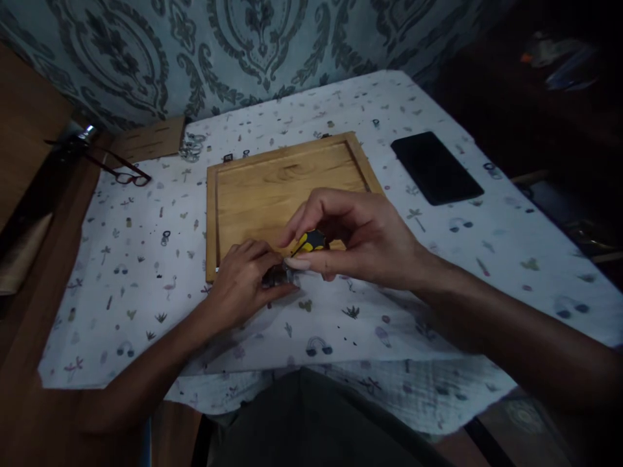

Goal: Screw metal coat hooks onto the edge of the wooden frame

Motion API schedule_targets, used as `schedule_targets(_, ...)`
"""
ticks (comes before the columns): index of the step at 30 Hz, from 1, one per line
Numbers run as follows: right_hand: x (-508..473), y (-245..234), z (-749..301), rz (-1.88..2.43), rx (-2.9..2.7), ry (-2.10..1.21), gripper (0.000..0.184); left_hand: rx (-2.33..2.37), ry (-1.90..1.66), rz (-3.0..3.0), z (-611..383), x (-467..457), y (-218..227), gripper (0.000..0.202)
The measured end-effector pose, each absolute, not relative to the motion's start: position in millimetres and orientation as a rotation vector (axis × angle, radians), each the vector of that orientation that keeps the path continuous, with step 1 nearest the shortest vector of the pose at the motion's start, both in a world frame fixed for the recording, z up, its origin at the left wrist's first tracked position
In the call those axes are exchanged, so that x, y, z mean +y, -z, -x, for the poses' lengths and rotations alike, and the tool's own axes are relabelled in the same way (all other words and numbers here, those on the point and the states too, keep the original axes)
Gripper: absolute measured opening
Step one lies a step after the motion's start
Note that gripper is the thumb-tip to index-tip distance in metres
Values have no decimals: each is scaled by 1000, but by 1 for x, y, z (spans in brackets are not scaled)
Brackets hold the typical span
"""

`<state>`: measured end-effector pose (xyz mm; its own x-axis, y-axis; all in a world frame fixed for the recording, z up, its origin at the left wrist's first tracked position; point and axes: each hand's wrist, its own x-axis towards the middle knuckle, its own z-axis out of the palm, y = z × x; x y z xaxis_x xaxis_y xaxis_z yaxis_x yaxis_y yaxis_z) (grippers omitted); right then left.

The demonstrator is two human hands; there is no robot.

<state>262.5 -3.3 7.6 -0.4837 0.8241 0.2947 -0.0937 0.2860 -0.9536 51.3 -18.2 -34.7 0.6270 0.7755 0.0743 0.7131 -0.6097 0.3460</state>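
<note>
My right hand (360,243) is closed in a pinch round a small yellow-and-black tool handle (311,241), held just over the front edge of a shallow wooden tray (272,185). My left hand (243,279) rests on the patterned cloth (146,259) at the tray's front edge. Its fingers are curled round a small dark object (275,277) that I cannot make out. The tip of the tool meets that object between my two hands.
A black phone (435,167) lies flat to the right of the tray. Red-framed glasses (124,172) lie at the left, near a brown card (148,139) and small metal rings (191,148). Patterned wallpaper rises behind the table.
</note>
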Motion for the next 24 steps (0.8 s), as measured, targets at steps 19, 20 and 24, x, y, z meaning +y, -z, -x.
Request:
schedule_targets(19,-13,-8,-274,685,-1773,-1292,32,1194,-230,-2536,-55,-19,33,43)
schedule_targets(20,-14,-9,-276,672,-1793,-1312,33,1195,-234,-2531,-55,-19,33,43)
schedule_targets(24,-14,-10,-277,686,-1834,-1175,26,1197,-248,-2541,-56,-20,34,44)
